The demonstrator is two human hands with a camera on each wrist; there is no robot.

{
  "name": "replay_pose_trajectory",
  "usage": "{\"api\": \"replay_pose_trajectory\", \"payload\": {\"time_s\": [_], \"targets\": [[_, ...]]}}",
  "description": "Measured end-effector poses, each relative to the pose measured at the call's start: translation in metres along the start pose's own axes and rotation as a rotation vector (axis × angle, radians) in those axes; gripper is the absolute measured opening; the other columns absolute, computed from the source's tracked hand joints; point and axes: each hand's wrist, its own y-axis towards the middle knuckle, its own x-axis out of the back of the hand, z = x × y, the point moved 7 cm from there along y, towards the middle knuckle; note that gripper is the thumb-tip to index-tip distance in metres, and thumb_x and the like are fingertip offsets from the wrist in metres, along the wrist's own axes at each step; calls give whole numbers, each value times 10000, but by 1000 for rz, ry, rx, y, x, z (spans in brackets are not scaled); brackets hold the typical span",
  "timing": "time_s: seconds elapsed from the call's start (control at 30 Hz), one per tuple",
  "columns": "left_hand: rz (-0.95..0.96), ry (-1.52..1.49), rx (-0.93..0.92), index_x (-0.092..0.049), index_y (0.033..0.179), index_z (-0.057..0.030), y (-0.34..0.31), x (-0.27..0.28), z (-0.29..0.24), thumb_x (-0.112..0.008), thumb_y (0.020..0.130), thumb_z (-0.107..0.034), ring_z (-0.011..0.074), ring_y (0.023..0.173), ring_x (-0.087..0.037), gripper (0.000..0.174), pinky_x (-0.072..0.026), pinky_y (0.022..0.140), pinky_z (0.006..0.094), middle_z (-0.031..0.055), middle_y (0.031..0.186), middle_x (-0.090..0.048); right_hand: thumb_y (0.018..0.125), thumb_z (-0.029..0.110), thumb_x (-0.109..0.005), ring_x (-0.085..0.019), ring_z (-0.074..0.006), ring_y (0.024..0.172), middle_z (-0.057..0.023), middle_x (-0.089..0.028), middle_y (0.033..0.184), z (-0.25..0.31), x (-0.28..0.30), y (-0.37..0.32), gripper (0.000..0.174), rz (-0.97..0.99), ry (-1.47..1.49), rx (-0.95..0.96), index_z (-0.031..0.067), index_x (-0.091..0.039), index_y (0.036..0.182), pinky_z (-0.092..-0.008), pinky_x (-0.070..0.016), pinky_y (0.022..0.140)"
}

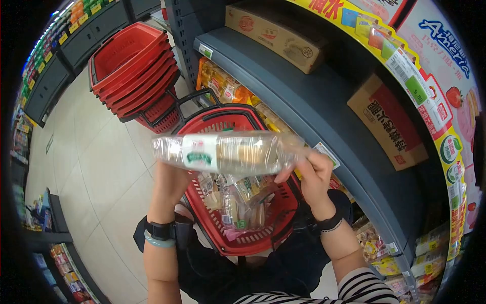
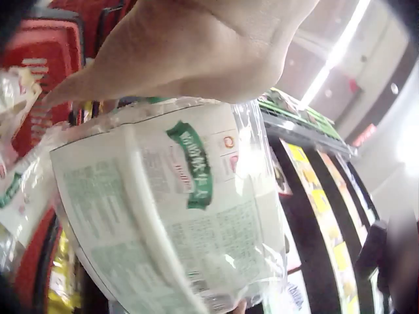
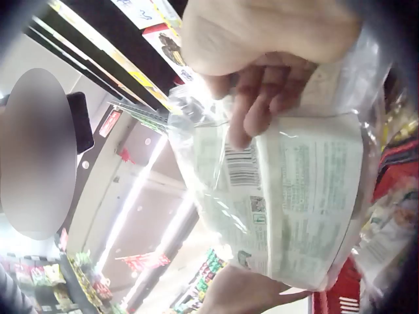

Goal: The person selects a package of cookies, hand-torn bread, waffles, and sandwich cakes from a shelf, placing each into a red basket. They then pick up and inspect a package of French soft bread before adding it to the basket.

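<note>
A grey shelf (image 1: 304,96) fills the right of the head view, a stack of baskets (image 1: 131,66) sits upper left, and a red basket (image 1: 243,245) of goods lies at lower centre. Above it, mid-frame, a clear pack (image 1: 228,152) lies level. The left hand (image 1: 169,182) curls round its left end, and the right hand (image 1: 314,177) pinches the wrap at its right end.

Grey shelf (image 1: 304,96) — cardbd box (image 1: 276,33); floor (image 1: 101,167) — basket stack (image 1: 134,68).
</note>
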Motion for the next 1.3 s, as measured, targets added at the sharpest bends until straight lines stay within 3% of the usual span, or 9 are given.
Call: {"api": "replay_pose_trajectory", "payload": {"time_s": [0.13,0.33,0.53,0.7,0.83,1.03,1.13,1.17,1.3], "targets": [[321,-450,154,-287,1368,2,-11,-31,-9,-400,872,-557,361,1205,-422,756,-319,1034,451,215,1330,-407,914,353,-428,-609,-162,550,-128,-656,675,17,11,-5,477,3,-233,339,-57,-672,903,-246,-478,555],[201,-294,57,-249,1385,13,-15,-27,-17,-504,725,-226,377,1232,-389,747,-303,1047,463,275,1359,-342,906,369,-427,-606,-138,587,-124,-660,713,4,21,-1,494,-57,-56,65,-43,-686,823,-226,-450,556],[9,-314,68,-377,1269,93,-20,-5,-17,-483,676,-150,361,1079,-525,650,-414,964,433,267,1204,-498,891,209,-478,-577,-93,646,-67,-636,805,-12,17,4,320,-33,95,-137,-44,-625,1019,-203,-440,607],[52,-247,-14,-416,1206,122,-18,16,-17,-478,638,-110,346,1001,-569,616,-450,923,422,244,1133,-547,892,165,-495,-566,-144,943,-120,-558,1123,-26,13,10,507,-170,316,-315,-15,-336,1339,-257,-445,809],[43,-51,-136,-360,1267,91,-27,9,-31,-502,574,-89,326,1042,-552,730,-439,939,388,223,1187,-515,917,246,-524,-500,-154,1092,-114,-510,1213,-49,1,4,521,39,449,-558,-3,-348,1340,-269,-397,907],[154,90,-125,-264,1377,6,-32,-13,-35,-541,558,-25,245,1183,-452,866,-351,999,330,130,1291,-445,860,138,-615,-516,-152,1048,-92,-534,1155,-52,3,5,460,-62,382,-520,-4,-420,1251,-278,-397,908],[-3,231,-41,-271,1381,-8,-28,-7,-22,-507,895,-165,187,1203,-423,563,-317,1015,314,100,1317,-426,836,106,-635,-519,-150,1030,-92,-541,1125,-50,5,8,438,-107,351,-455,-5,-437,1210,-278,-400,900],[-13,320,-84,-289,1367,12,-23,-2,-19,-376,976,-333,169,1209,-409,529,-325,1008,310,95,1327,-420,824,89,-640,-517,-151,1032,-97,-539,1128,-51,6,9,452,-117,351,-457,-7,-433,1214,-283,-402,898],[8,282,-126,-315,1346,34,-13,0,-19,-336,978,-380,178,1218,-402,554,-331,1003,303,117,1338,-408,829,111,-642,-513,-155,1040,-101,-534,1136,-53,3,7,454,-112,352,-469,-3,-433,1214,-288,-399,903]]}}
